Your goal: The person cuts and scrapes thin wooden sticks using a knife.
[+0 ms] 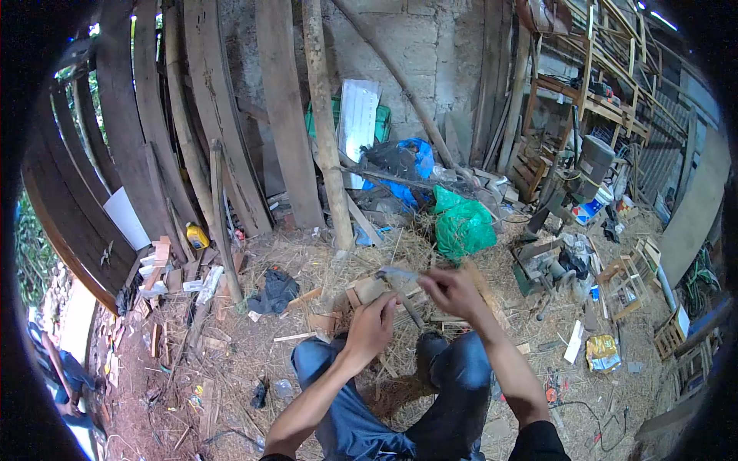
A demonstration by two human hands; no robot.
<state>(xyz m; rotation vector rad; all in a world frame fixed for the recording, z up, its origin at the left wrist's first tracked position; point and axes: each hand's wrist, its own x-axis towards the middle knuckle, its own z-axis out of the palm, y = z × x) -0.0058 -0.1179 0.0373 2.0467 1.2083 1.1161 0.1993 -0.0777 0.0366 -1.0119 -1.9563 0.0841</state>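
My left hand (371, 329) is in front of my knees, its fingers closed with the thumb up. What it holds, if anything, is too small to make out. To its right and slightly higher, my right hand (455, 293) has its fingers bent together at the end of a pale, thin strip (401, 273). The strip points left, above my left hand, and its kind is unclear. Below the hands, a dark stick (412, 313) slants between my knees; I cannot tell whether a hand touches it. Wood pieces (369, 290) lie just beyond.
Straw and wood scraps cover the ground. A green sack (463, 224) lies ahead, near a wooden post (327, 131). Right of it stands a metal machine (557, 265). A black cloth or bag (274, 292) and a yellow bottle (197, 236) are on the left.
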